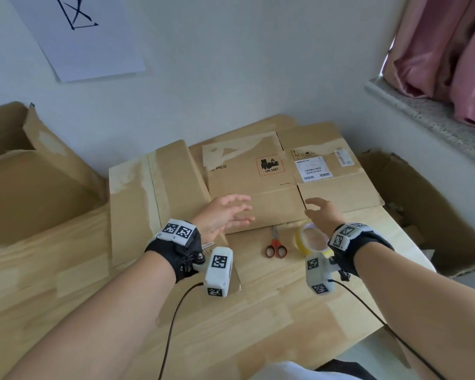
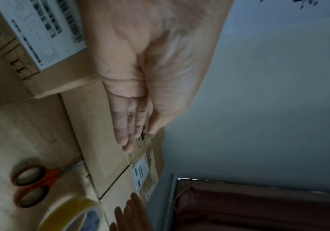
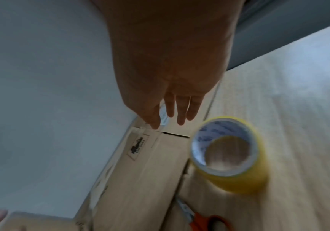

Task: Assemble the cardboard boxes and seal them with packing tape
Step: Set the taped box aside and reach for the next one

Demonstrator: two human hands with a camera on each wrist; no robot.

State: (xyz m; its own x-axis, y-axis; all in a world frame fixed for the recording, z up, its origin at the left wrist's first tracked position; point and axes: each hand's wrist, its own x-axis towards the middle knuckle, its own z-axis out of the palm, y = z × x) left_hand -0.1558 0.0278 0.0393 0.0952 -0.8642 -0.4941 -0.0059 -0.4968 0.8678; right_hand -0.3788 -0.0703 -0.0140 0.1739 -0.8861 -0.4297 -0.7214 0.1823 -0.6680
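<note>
1. Two hands reach over the flattened cardboard box (image 1: 272,187), which lies collapsed on the wooden table (image 1: 258,325) by the wall. The left hand (image 1: 225,215) has straight, spread fingers and holds nothing; the right hand (image 1: 322,212) is likewise loose-fingered and empty, above the box's near flap.
2. The roll of packing tape (image 1: 310,239) stands just beside the box's near edge, under the right wrist; the scissors (image 1: 276,246) lie next to it.
3. Risk: lifting the box could sweep its flap into the tape or scissors and knock them off. Old tape residue may stiffen the folds, so the box might open skewed.
4. Surroundings: more flattened cardboard (image 1: 137,193) to the left, an open carton (image 1: 422,215) to the right, a white wall, a stone sill (image 1: 428,116) and a pink curtain (image 1: 444,50).
</note>
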